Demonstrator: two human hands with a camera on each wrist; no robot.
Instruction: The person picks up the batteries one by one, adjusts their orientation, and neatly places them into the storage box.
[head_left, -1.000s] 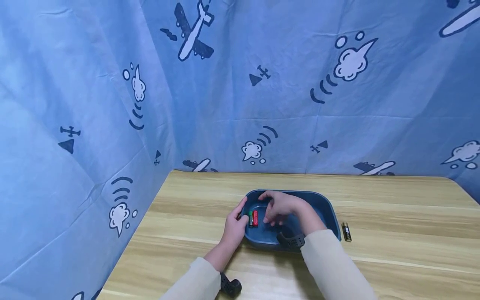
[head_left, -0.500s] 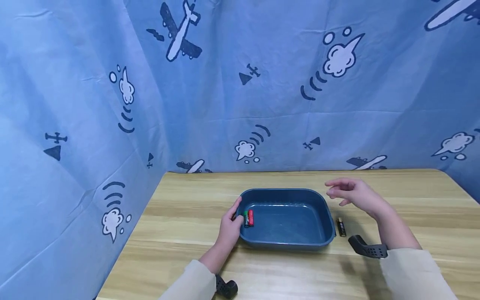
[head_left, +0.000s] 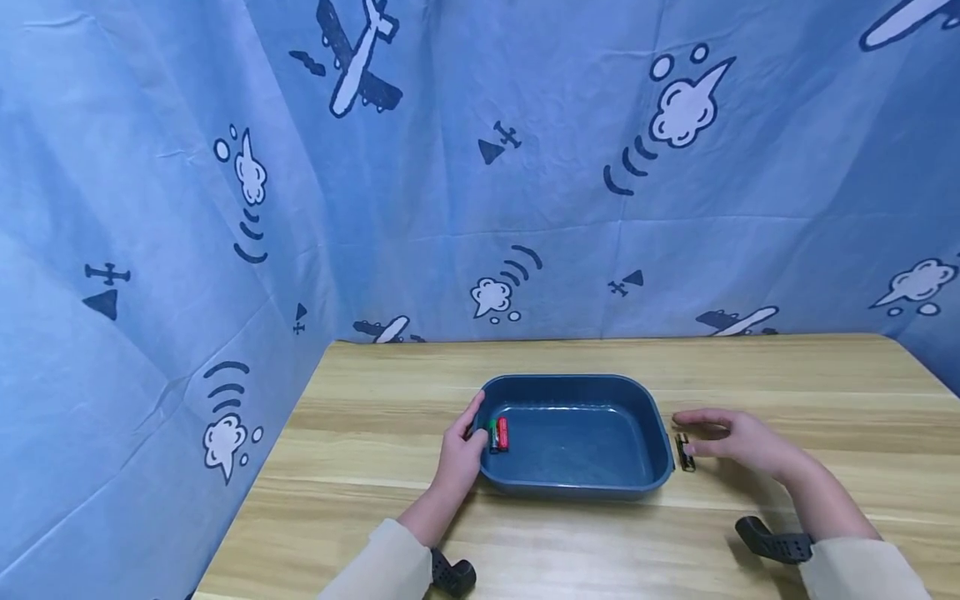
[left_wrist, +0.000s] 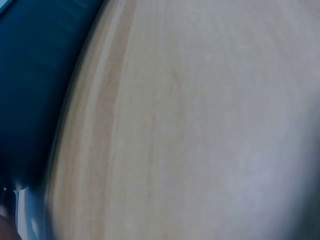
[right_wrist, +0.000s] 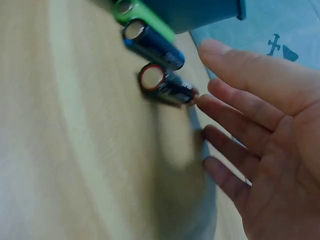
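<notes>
A dark blue plastic bin (head_left: 573,450) sits on the table. My left hand (head_left: 459,454) grips its left rim, thumb over the edge and fingers along the outer wall. Just inside that end lie a red battery (head_left: 503,434) and a green battery (head_left: 492,437) side by side. My right hand (head_left: 738,437) is low beside the bin's right end, thumb and index finger spread around a black battery (head_left: 684,454) on the table. In the right wrist view the fingers are parted near a black battery (right_wrist: 172,90), with a dark blue battery (right_wrist: 154,45) and a bright green battery (right_wrist: 150,20) beyond.
The wood-grain table (head_left: 390,392) runs back to a blue curtain (head_left: 450,167) printed with planes and clouds. It also hangs along the left side. Black wrist mounts (head_left: 772,542) sit on both forearms.
My right hand has come out of the bin, swung right past its end, and lowered to the black battery. The left hand stays at the rim. The head view has shifted slightly.
</notes>
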